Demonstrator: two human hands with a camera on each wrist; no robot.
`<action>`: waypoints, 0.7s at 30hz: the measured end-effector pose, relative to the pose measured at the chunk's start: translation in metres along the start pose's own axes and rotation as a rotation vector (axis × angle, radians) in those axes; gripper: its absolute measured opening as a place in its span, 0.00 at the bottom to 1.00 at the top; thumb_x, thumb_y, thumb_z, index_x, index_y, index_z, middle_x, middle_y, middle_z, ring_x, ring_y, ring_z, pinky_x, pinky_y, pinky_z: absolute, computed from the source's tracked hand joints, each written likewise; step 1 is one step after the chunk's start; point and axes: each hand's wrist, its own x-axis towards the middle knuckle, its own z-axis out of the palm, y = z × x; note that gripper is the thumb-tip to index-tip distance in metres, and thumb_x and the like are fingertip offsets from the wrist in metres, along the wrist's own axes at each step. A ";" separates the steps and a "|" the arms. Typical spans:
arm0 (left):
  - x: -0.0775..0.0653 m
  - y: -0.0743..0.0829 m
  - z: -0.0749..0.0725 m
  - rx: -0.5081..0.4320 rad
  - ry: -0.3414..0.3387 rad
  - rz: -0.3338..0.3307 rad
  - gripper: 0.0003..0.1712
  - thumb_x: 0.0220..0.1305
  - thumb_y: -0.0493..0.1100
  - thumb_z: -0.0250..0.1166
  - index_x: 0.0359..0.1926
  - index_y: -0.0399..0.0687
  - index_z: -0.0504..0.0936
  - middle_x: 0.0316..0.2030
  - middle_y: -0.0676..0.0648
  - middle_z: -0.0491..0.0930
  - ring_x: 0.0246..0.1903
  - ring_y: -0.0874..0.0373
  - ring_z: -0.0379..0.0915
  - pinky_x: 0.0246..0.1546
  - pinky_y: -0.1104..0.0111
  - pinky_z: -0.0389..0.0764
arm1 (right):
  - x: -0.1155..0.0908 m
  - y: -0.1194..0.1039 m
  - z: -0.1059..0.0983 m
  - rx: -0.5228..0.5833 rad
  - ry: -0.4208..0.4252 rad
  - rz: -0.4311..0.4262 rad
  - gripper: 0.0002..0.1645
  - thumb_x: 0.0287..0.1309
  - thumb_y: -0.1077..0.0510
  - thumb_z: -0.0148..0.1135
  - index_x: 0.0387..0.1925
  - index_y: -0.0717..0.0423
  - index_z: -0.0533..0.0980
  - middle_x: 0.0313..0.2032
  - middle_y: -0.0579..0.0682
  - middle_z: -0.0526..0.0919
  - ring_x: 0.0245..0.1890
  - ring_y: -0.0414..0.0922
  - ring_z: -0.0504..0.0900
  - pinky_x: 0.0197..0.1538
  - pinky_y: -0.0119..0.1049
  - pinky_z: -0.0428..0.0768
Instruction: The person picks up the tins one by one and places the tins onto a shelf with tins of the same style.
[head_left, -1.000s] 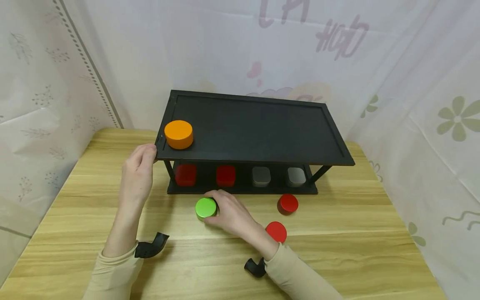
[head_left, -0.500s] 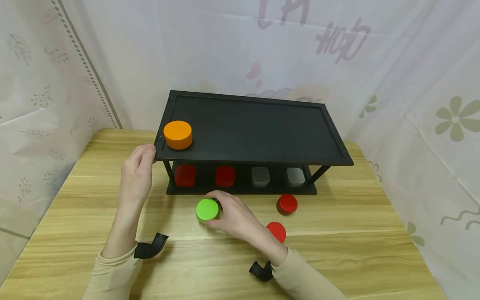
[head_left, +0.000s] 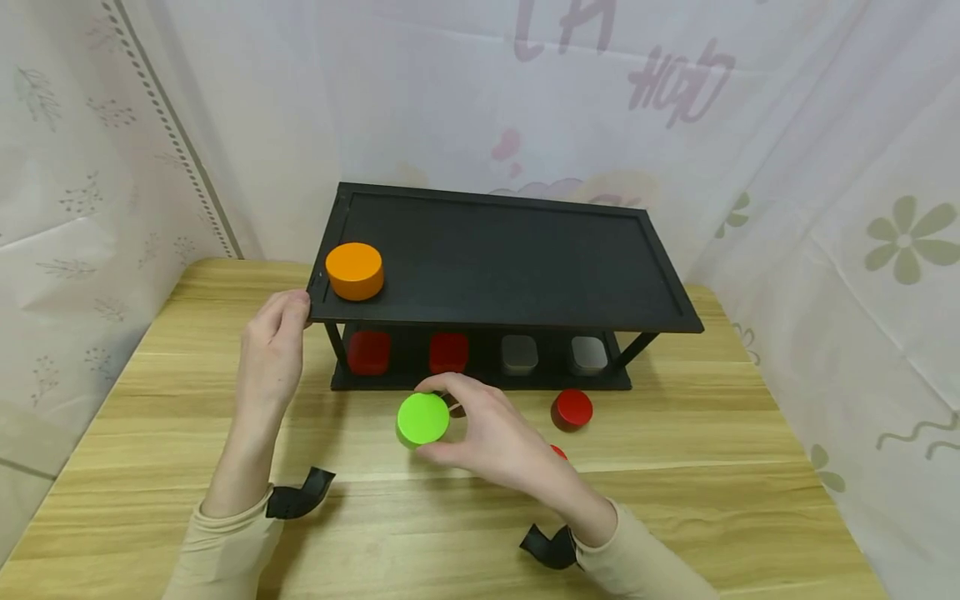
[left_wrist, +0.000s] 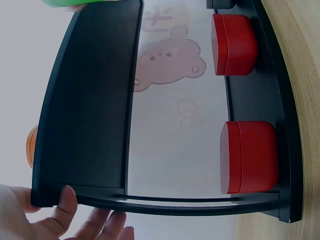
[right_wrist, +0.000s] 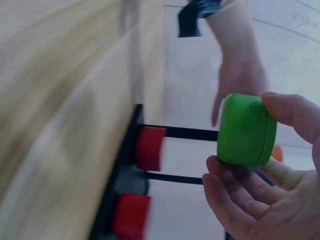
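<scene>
A black two-tier shelf (head_left: 510,258) stands at the back of the table. My left hand (head_left: 272,358) grips the front left corner of its top board; the left wrist view has the thumb and fingers around that edge. With thumb and fingers, my right hand (head_left: 498,429) pinches a small green tin (head_left: 422,418) with a round lid. In the right wrist view the green tin (right_wrist: 244,130) is held up off the table, in front of the shelf. An orange round tin (head_left: 355,271) sits at the left end of the top board.
On the lower tier stand two red tins (head_left: 369,353) at left and two grey tins (head_left: 520,355) at right. A red tin (head_left: 572,409) is on the wooden table (head_left: 720,483) before the shelf. Another red tin (head_left: 558,452) is mostly hidden behind my right forearm.
My right hand has lifted the green tin from the table, bringing it up and slightly right. The forearm now covers more of the nearer red tin. My left hand stays at the shelf corner.
</scene>
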 end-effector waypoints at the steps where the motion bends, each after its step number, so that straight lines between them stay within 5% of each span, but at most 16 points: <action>1: 0.000 0.000 0.000 -0.003 -0.004 -0.003 0.30 0.72 0.57 0.40 0.58 0.45 0.76 0.56 0.47 0.75 0.52 0.57 0.71 0.61 0.55 0.68 | -0.001 -0.002 -0.003 -0.001 -0.001 -0.008 0.36 0.42 0.50 0.75 0.54 0.32 0.68 0.49 0.29 0.75 0.44 0.33 0.76 0.50 0.30 0.78; 14: 0.001 0.000 0.001 0.012 0.016 0.003 0.30 0.72 0.59 0.41 0.56 0.45 0.78 0.54 0.49 0.76 0.49 0.65 0.70 0.59 0.60 0.69 | -0.002 -0.024 -0.043 -0.018 0.040 -0.094 0.36 0.44 0.52 0.74 0.56 0.37 0.69 0.51 0.32 0.75 0.46 0.33 0.75 0.50 0.29 0.79; 21: 0.001 -0.001 0.001 0.008 0.008 0.003 0.30 0.72 0.59 0.40 0.57 0.45 0.77 0.54 0.48 0.76 0.51 0.60 0.71 0.60 0.58 0.69 | 0.001 -0.033 -0.062 -0.010 0.104 -0.128 0.34 0.44 0.53 0.74 0.55 0.41 0.70 0.51 0.33 0.76 0.45 0.34 0.76 0.47 0.28 0.80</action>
